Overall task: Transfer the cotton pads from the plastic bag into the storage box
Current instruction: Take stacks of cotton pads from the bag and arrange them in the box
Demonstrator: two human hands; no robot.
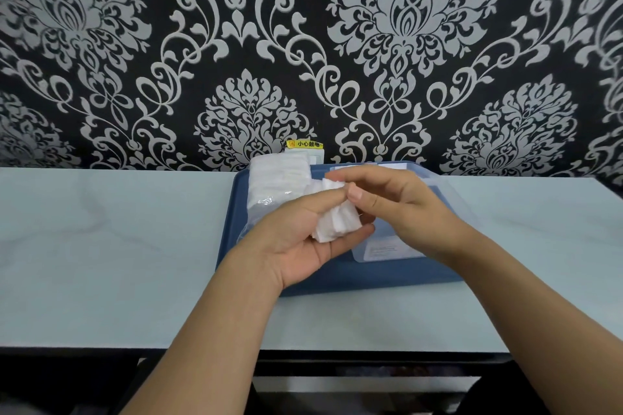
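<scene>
Head view: left hand (pixel 303 239) and right hand (pixel 387 199) pinch cotton pads (pixel 337 222), hiding the storage box (pixel 387 251) on a blue tray (pixel 337 276).

storage box (pixel 448 192) half hidden, its label (pixel 384 250) unreadable

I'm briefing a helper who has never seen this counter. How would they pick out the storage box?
Start at the pale counter under the black-and-white patterned wall, then find the blue tray at its middle. The storage box is the clear plastic container on the tray's right side, behind the right hand; unlike the crinkly plastic bag at left, it is rigid.
</scene>
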